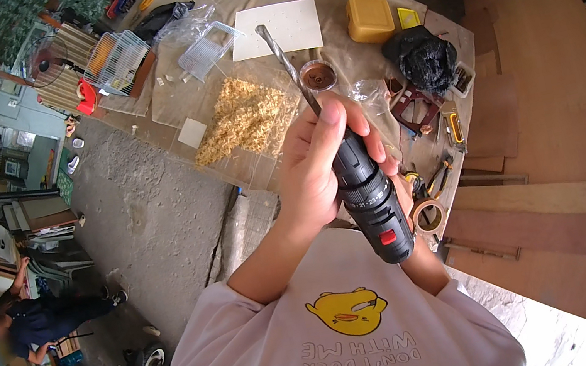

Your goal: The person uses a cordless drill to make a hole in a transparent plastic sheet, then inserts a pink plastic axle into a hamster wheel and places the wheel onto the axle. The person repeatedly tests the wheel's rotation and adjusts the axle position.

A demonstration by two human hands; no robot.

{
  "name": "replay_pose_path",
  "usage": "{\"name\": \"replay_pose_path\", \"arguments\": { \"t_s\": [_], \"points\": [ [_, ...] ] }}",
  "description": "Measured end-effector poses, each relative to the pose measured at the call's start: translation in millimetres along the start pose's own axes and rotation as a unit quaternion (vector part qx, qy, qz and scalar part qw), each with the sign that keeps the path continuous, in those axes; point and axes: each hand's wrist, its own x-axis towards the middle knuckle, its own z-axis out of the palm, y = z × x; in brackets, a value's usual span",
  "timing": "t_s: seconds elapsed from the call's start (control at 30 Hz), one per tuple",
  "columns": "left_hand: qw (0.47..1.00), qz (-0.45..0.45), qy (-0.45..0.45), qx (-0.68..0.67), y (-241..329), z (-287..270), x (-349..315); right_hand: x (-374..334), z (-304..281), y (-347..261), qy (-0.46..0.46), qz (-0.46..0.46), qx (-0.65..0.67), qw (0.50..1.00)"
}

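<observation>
A black cordless drill (371, 204) with a red switch is held up in front of my chest, its long spiral drill bit (281, 59) pointing away over the table. My left hand (316, 155) is closed around the chuck at the base of the bit, thumb on top. Behind the drill body is my right hand (404, 193); it appears wrapped around the handle, with most of its fingers hidden. Beyond the bit lie a round brown tin (319, 76) and a white dotted sheet (274, 29). Pale wood shavings (239, 122) are heaped to the left of it.
The covered table (167, 115) also bears a yellow box (369, 17), a black plastic bag (424, 59), a tape roll (428, 215) and a clear plastic tray (208, 49). A wire cage (117, 63) stands far left. Wooden boards (544, 139) lie right. A person (50, 318) is at the left.
</observation>
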Motion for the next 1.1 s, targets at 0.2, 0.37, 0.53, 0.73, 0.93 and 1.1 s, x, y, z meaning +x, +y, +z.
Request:
{"name": "replay_pose_path", "arguments": {
  "t_s": [0.2,0.37,0.53,0.73,0.93,1.1],
  "points": [
    [0.98,-0.053,-0.136,-0.133,-16.7,-26.1,-5.2,-7.5,-2.3,-10.6,-0.047,-0.005,-0.075,0.996],
    [0.99,-0.102,-0.055,-0.084,0.5,-13.4,-14.1,-6.3,5.7,-5.4,-0.024,-0.071,0.05,0.996],
    [0.991,-0.104,-0.022,-0.082,0.0,-9.3,-21.3,-16.9,-0.2,-13.7,-0.048,0.036,0.047,0.997],
    [0.975,-0.09,0.19,0.077,-10.2,-21.2,-25.5,17.7,-23.6,-31.4,-0.092,-0.179,-0.221,0.954],
    [0.99,-0.059,0.129,0.005,-33.7,-52.6,-31.4,10.1,-35.2,-28.6,-0.145,-0.176,-0.294,0.928],
    [0.968,-0.066,0.223,-0.097,-73.3,-94.4,-36.1,-2.1,-26.5,-7.1,-0.212,-0.153,-0.338,0.904]
  ]
}}
